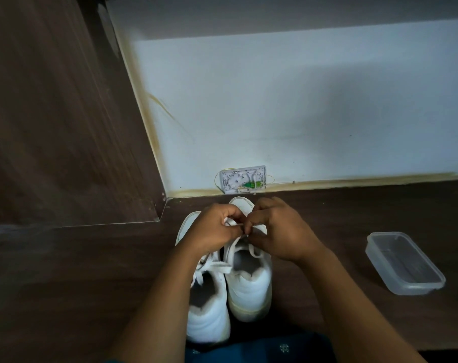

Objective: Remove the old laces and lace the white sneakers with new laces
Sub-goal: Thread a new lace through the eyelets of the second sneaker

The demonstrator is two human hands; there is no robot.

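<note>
forearms (157, 297) reach; left hand (212, 229), right hand (280, 231) pinch white sneaker's (249, 284) loose lace (254, 251)

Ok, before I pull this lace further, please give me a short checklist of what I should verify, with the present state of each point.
1. Grip: left hand and right hand both pinch the lace over the right-hand sneaker: ok.
2. Right-hand sneaker stands flat on its sole: ok.
3. Which eyelet the lace passes through: hidden by the fingers, cannot tell.
4. Whether the held lace is old or new: cannot tell.
5. Left-hand sneaker laced and tied: not ok, its lace ends lie loose.
6. Plastic container stands apart from both sneakers: ok.
</note>
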